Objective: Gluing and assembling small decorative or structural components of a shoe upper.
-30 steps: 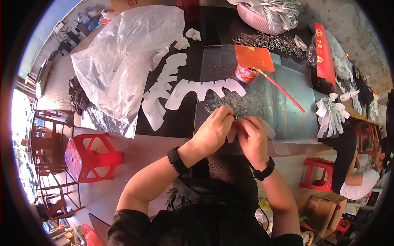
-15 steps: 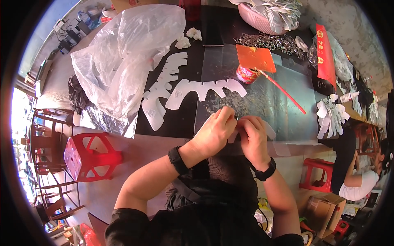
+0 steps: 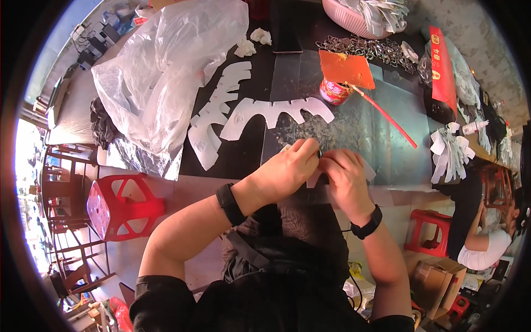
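Note:
At the near edge of the table both my hands are closed, close together, on a white cut-out piece (image 3: 368,167). Parts of it show beside and below my fingers; the rest is covered. My left hand (image 3: 287,170) pinches with thumb and fingertips, and a small dark ring-like bit (image 3: 319,154) shows at its tips. My right hand (image 3: 348,180) has its fingers curled over the piece. Just beyond lie two white scalloped cut-outs, one curved (image 3: 271,112) and one slanting (image 3: 213,119). A red-labelled tub (image 3: 334,92) stands past my right hand, with an orange card (image 3: 347,67) and a red stick (image 3: 390,120) on it.
A crumpled clear plastic bag (image 3: 160,83) covers the table's left. At the back are a heap of metal rings (image 3: 365,52) and a pink basket (image 3: 347,19) of white pieces. More white pieces (image 3: 449,152) hang at right. Red stools (image 3: 124,207) flank me; another person (image 3: 484,243) bends at right.
My view has shifted slightly, so the table's things sit a little higher. Both hands keep their hold on the white piece, with the forearms spread slightly wider.

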Demonstrator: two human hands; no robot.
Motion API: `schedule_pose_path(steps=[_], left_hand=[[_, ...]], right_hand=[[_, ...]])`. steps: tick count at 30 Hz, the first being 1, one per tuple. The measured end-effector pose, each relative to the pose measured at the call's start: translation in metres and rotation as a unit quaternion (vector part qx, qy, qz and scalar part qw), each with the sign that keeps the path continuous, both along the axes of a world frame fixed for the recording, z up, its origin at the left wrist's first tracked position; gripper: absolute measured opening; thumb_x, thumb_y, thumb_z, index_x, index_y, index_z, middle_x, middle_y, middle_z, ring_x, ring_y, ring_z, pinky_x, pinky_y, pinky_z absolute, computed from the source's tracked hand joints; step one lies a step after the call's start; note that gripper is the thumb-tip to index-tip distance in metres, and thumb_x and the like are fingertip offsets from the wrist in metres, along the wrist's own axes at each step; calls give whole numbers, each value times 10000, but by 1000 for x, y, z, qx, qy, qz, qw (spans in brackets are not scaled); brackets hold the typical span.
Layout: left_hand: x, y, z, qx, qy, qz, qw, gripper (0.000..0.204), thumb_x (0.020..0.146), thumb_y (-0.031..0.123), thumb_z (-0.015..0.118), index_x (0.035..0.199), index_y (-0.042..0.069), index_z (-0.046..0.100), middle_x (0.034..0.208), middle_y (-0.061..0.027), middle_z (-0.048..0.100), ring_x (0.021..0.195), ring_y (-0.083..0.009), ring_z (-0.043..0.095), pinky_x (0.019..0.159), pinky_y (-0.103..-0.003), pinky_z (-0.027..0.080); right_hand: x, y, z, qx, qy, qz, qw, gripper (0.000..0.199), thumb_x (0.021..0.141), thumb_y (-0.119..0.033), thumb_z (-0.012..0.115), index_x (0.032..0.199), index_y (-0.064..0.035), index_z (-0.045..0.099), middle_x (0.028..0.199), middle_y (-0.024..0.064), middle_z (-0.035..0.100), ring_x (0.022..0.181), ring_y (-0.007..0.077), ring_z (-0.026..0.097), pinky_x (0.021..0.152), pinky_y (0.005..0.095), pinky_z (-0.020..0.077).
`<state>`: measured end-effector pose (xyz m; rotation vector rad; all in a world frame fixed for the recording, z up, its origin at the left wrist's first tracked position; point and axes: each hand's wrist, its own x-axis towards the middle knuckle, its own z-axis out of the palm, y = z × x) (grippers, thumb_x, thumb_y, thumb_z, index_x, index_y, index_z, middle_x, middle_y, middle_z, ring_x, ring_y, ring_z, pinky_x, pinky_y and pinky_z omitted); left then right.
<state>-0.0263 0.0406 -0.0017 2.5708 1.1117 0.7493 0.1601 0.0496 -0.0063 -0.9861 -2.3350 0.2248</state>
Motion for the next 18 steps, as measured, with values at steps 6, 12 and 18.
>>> schedule_pose_path(steps=[6, 12, 18], left_hand=[[-2, 3, 1, -15, 2, -21, 1000, 148, 700, -16, 571, 840, -29, 523, 999, -140, 480, 919, -287, 573, 713, -322, 558], [-2, 2, -1, -3, 3, -15, 1000, 138, 729, 13, 581, 853, -27, 536, 1003, -132, 486, 920, -273, 572, 707, -314, 558], [-3, 1, -6, 7, 23, -16, 1000, 150, 725, 35, 588, 855, -26, 544, 992, -121, 488, 899, -252, 568, 697, -302, 555]], right_hand=[[0, 2, 0, 0, 0, 10, 1000, 176, 723, -9, 575, 870, -93, 624, 910, 15, 586, 897, 211, 573, 810, 354, 414], [-2, 2, 3, 11, -19, 17, 1000, 194, 706, -5, 577, 868, -100, 628, 894, 7, 580, 884, 205, 575, 814, 355, 413], [-3, 0, 4, 34, -44, 9, 998, 207, 702, -10, 586, 880, -106, 630, 887, -9, 575, 878, 176, 571, 835, 347, 357]])
